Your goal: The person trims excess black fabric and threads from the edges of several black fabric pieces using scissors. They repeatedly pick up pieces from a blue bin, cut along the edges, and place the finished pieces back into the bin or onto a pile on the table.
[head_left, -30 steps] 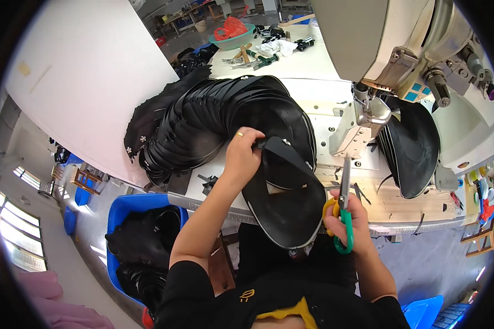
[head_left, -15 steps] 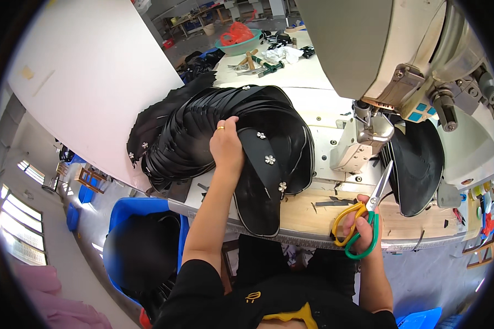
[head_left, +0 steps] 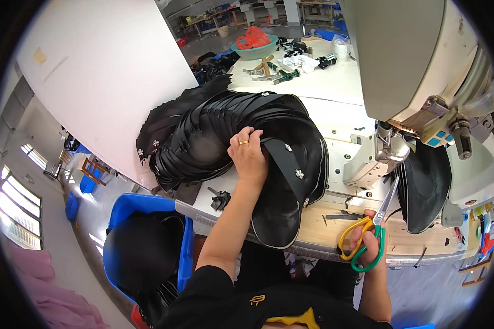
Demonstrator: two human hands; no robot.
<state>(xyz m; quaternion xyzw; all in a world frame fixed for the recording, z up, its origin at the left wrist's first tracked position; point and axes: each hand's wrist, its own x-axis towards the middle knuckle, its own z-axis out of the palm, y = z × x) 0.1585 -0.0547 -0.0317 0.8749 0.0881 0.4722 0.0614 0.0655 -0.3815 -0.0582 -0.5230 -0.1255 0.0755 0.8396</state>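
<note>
My left hand [head_left: 249,156], with a ring on it, rests on a long stack of black leather pieces [head_left: 203,137] lying on the worktable. Its fingers curl over the edge of the front leather piece [head_left: 277,216], whose rounded end hangs over the table's front edge. Flower-shaped silver ornaments [head_left: 299,174] sit along a strap on that piece. In my right hand [head_left: 371,248] is a pair of scissors [head_left: 388,200] with one yellow and one green handle. Its blades point up and away, close to another black leather piece [head_left: 427,189] under the machine.
A sewing machine [head_left: 400,60] towers at the right, its metal post [head_left: 368,162] rising beside the stack. Dark scraps [head_left: 343,216] lie on the wooden edge. A blue bin [head_left: 186,247] with black pieces stands at lower left. Hammers [head_left: 267,67] and a green basin [head_left: 252,53] sit farther back.
The whole view has shifted, so everything appears farther right and a little lower. My left fingers are more curled on the leather edge. The scissors stay in my right hand.
</note>
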